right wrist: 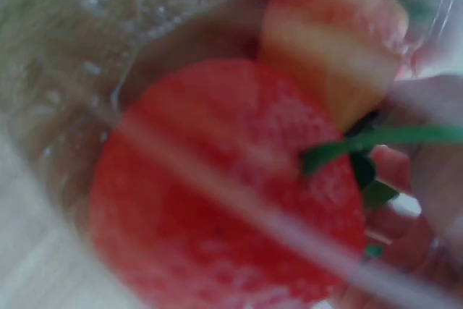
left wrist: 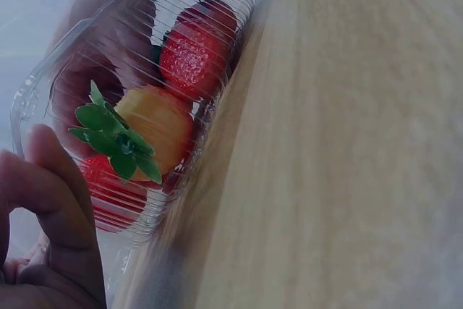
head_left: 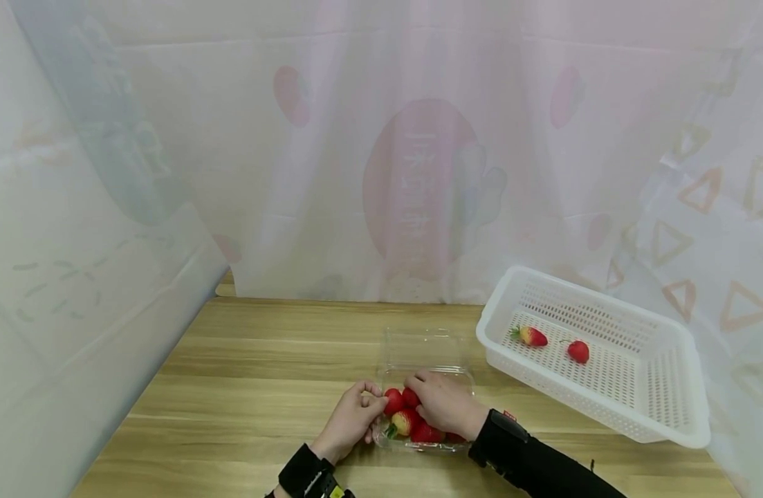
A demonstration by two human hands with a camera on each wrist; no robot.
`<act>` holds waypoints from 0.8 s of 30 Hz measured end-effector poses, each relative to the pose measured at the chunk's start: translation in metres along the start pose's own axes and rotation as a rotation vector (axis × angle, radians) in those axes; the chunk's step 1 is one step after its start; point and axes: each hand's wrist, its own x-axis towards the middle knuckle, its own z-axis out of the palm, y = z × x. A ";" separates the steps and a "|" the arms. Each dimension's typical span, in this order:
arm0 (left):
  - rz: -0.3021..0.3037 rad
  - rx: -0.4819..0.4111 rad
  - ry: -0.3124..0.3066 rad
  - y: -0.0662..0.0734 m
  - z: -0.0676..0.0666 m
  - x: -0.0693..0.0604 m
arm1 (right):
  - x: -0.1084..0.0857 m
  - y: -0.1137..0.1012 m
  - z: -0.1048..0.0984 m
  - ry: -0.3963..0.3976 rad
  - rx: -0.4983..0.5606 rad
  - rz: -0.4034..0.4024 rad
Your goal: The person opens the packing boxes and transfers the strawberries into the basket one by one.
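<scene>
A clear plastic box (head_left: 421, 447) with its lid (head_left: 425, 349) folded back holds several strawberries (head_left: 427, 433). At the box's left rim, my left hand (head_left: 350, 418) pinches the edge; its bent fingers show beside the wall in the left wrist view. My right hand (head_left: 446, 403) reaches into the box from the right, fingers curled on a red strawberry (head_left: 410, 397) at the back left. A yellow-and-red strawberry (left wrist: 155, 124) with green leaves lies behind the ribbed wall. The right wrist view is blurred; a large red strawberry (right wrist: 224, 186) fills much of it.
To the right, a white perforated basket (head_left: 605, 408) stands at an angle on the wooden table (head_left: 244, 373). Inside it lie a pale-topped strawberry (head_left: 533, 337) and a red strawberry (head_left: 578, 351). Printed white curtains (head_left: 331, 173) hang behind and at both sides.
</scene>
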 end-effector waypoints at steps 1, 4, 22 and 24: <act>0.002 0.000 0.000 0.000 0.000 0.000 | 0.000 0.000 0.001 0.004 -0.001 -0.006; 0.004 0.002 -0.001 -0.001 0.000 0.000 | 0.001 0.001 0.003 0.021 -0.008 -0.024; 0.009 -0.011 -0.006 -0.002 -0.001 0.001 | 0.000 0.004 0.007 0.034 -0.023 -0.029; 0.009 -0.010 -0.004 -0.003 -0.001 0.002 | 0.000 0.004 0.006 0.030 -0.017 -0.028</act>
